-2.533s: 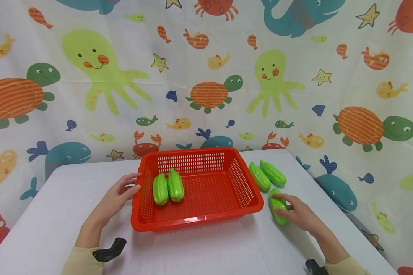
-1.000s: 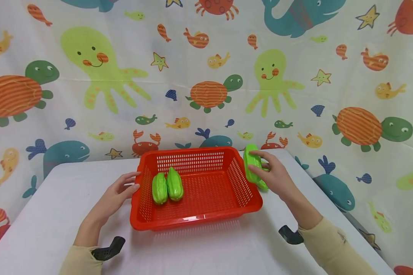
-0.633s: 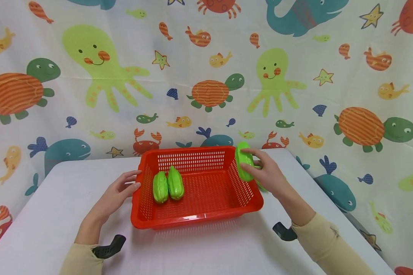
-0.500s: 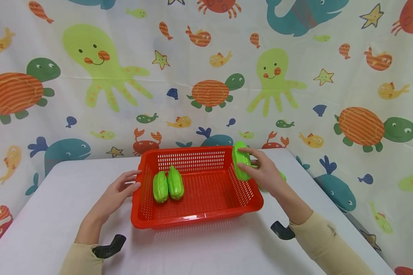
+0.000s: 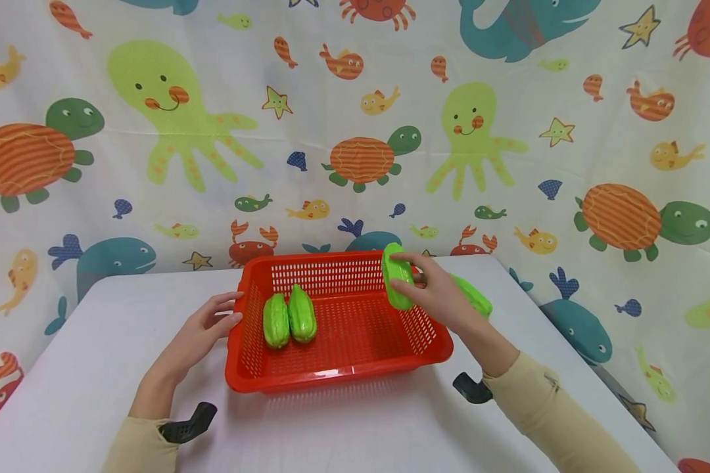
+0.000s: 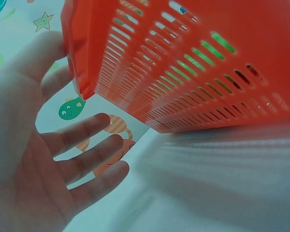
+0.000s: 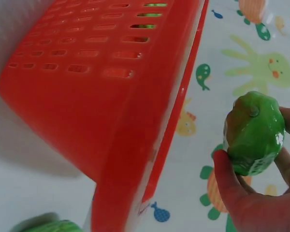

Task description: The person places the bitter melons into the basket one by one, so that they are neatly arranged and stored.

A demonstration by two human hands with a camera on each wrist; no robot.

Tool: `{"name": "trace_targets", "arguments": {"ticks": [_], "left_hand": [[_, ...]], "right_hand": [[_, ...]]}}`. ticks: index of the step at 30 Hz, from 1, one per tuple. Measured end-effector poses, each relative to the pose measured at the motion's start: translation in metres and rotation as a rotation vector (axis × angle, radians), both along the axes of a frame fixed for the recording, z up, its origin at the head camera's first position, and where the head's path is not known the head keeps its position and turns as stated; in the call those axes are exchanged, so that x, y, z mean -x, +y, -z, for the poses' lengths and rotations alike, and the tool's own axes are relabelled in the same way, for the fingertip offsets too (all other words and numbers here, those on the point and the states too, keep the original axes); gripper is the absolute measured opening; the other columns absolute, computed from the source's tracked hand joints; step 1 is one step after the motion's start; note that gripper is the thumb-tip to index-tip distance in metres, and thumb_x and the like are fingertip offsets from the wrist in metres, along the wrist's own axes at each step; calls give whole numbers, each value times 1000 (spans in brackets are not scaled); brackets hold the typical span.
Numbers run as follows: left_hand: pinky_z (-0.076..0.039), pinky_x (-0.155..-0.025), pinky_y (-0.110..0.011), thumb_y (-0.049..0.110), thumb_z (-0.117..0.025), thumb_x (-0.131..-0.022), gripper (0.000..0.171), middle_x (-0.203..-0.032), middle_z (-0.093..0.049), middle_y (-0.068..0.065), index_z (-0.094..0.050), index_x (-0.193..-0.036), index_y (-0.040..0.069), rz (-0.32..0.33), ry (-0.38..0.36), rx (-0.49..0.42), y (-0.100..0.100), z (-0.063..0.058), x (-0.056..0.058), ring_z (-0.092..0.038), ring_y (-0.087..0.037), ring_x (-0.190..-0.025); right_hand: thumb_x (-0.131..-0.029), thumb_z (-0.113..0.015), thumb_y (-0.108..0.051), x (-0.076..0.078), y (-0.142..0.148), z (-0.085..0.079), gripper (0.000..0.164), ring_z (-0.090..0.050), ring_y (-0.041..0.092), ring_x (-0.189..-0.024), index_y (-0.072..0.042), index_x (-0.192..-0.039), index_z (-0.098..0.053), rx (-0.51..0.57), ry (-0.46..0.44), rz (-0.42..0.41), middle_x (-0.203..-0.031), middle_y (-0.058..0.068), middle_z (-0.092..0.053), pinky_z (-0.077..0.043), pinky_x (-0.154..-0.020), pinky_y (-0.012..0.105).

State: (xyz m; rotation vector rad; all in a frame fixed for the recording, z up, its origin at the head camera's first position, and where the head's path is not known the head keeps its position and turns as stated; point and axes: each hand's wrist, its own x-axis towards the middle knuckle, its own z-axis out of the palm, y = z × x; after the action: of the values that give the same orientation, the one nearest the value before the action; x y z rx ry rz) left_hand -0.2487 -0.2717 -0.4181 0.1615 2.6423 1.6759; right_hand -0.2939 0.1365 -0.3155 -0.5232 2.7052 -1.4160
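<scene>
A glossy green ribbed gourd is held between the thumb and fingers of my right hand, raised over the right part of the red plastic basket. The right wrist view shows that gourd end-on, beyond the basket's rim. Two similar gourds, one beside the other, lie in the basket's left half. At the basket's left rim, my left hand rests its fingertips. The left wrist view shows this hand with spread fingers, its upper digits at the rim.
To the basket's right, partly behind my right forearm, another green gourd lies on the white table. A cloth printed with sea animals hangs behind the table. Each wrist wears a black device.
My right hand has picked up the gourd from the table right of the basket, lifted it and carried it left over the basket's right side. The left hand has stayed put.
</scene>
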Motion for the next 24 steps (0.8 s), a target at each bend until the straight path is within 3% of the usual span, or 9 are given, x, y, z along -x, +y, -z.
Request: {"name": "trace_targets", "arguments": {"ticks": [12, 24], "left_hand": [[-50, -93, -54, 47, -55, -97, 66, -149, -37, -20, -31, -152, 19, -7, -11, -11, 0, 0, 0, -50, -41, -124], [-50, -93, -54, 46, -55, -98, 65, -148, -38, -21, -31, -152, 19, -6, -2, -4, 0, -1, 0, -50, -41, -124]], "right_hand": [[-94, -67, -29, 9, -23, 1, 50, -64, 30, -109, -22, -140, -49, -4, -15, -93, -131, 7, -51, -59, -76, 35], [-95, -65, -30, 24, -48, -13, 49, -68, 23, -95, -21, -140, -48, -33, 14, -149, -123, 8, -54, -58, -72, 33]]}}
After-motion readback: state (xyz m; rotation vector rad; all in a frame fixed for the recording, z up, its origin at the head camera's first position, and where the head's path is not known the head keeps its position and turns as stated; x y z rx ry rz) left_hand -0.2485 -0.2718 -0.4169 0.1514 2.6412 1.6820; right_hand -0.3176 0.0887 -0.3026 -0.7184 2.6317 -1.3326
